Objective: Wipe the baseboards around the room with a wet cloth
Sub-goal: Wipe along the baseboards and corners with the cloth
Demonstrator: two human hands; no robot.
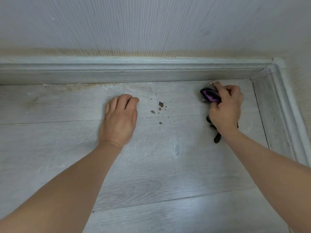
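**Cloth held at the floor's far right corner, beside the baseboard**

The right hand (225, 108) grips a bunched cloth (210, 95), dark with a purple fold showing, its fingers curled round the wad. The hand holds the cloth low on the floor (151, 165), close to the far edge where the floor meets the baseboard (127, 71). The cloth's front end lies just beside the foot of the baseboard; whether it touches the moulding cannot be told. A dark tail of the cloth hangs out below the wrist and trails on the floor towards the near side.

The left hand (120, 116) rests palm down on the floor, left of the right hand and well apart from it, nearer the middle of the far edge. Its fingers are bent at the knuckles with the tips on the boards, and they hold nothing.

Between the two hands lie brown crumbs of dirt (160, 105), a few larger bits and a scatter of fine specks. A brownish band of grime (80, 86) runs along the floor's far edge at the foot of the baseboard, from above the left hand out towards the left.

The baseboard is pale grey with a wood grain, and runs along the whole far edge. It meets a second length (279, 105) at the far right corner, which follows the right edge of the floor towards the near side. Above it rises a pale ribbed wall (151, 26), with a yellowish strip just over the baseboard's top.
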